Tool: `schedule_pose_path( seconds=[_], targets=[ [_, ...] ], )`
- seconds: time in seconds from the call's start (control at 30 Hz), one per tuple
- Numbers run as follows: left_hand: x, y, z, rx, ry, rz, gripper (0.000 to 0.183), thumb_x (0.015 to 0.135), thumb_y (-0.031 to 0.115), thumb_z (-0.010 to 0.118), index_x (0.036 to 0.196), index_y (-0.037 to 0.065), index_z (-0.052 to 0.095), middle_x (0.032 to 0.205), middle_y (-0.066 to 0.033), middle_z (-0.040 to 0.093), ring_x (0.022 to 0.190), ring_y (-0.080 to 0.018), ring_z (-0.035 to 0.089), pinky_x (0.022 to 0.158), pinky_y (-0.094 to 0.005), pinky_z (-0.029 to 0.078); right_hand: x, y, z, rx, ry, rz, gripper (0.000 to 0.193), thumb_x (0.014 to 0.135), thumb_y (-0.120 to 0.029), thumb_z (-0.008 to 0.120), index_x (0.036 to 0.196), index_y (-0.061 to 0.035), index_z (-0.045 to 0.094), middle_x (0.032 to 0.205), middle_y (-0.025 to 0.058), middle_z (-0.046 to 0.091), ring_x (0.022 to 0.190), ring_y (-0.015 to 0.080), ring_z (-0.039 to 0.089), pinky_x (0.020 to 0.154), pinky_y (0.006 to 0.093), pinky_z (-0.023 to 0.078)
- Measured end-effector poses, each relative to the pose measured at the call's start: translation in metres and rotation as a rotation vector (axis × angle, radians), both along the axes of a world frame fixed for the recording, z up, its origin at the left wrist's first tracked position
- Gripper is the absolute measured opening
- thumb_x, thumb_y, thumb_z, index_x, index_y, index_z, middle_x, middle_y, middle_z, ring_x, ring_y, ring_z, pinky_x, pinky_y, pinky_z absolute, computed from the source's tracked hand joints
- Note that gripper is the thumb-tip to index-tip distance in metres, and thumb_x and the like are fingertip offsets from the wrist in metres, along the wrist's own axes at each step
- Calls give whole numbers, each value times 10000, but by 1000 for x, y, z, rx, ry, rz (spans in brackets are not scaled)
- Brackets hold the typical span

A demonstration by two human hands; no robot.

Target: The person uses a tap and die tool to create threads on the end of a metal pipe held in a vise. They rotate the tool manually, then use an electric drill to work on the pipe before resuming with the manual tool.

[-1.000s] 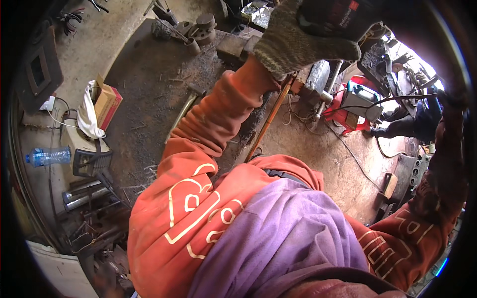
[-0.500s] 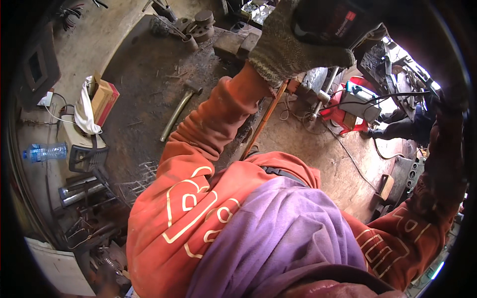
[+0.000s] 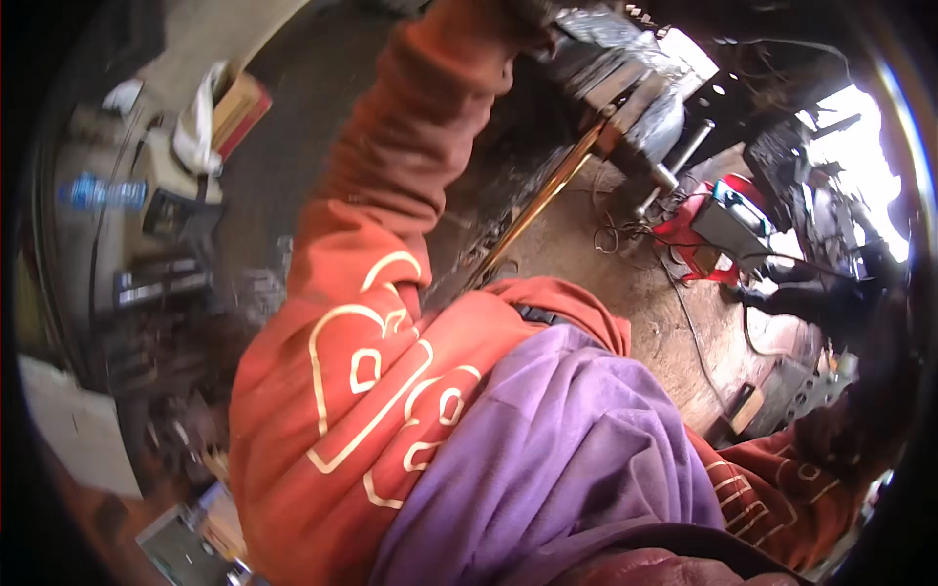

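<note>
My left arm in an orange sleeve (image 3: pixel 410 137) reaches up to the top edge. Only a dark sliver of my left hand (image 3: pixel 532 14) shows there; its fingers, and whatever they may hold, are out of the picture. Just right of it is a metal vise (image 3: pixel 625 146) with a bar handle (image 3: pixel 692 154), beside silvery, crumpled-looking material (image 3: pixel 657 125). A long orange-brown metal edge (image 3: pixel 545 200) slants from the vise toward my waist. My right sleeve (image 3: pixel 782 483) runs into the dark right rim, where my right hand cannot be seen.
A dark worktable (image 3: pixel 264 156) lies left, blurred. Beyond it are a cardboard box (image 3: pixel 242 112), white cloth (image 3: pixel 198 132) and a water bottle (image 3: pixel 103 192). At right stands a red plastic stool (image 3: pixel 684 234) bearing a grey case (image 3: pixel 735 227). A cable (image 3: pixel 689 322) trails across the floor.
My gloved left hand, which was around a black tool-like object, has moved up almost out of view, and the black object no longer shows. The whole view has shifted, uncovering the vise.
</note>
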State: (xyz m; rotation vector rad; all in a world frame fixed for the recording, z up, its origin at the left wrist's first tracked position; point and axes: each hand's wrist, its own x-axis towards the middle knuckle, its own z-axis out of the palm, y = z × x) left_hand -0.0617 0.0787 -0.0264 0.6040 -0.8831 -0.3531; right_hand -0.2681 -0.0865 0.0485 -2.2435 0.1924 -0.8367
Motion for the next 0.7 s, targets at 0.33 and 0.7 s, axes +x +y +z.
schedule_pose_path(
  seconds=[0.33, 0.7],
  targets=[
    [-87, 121, -79, 64, 338, 331, 463, 992, 422, 587, 1254, 43, 632, 1155, -134, 709, 1022, -242, 688, 906, -415, 586, -19, 73, -81, 453, -142, 433, 776, 864, 25, 788, 1546, 13, 418, 1195, 191, 704, 1063, 282, 704, 926, 352, 576],
    [-142, 272, -144, 69, 1107, 665, 581, 951, 623, 611, 1006, 49, 681, 898, -121, 710, 788, -299, 687, 766, -462, 602, 16, 139, -175, 846, 546, 1071, 723, 908, -423, 727, 1422, 36, 508, 1075, 289, 706, 1006, 442, 717, 854, 484, 568]
  ],
)
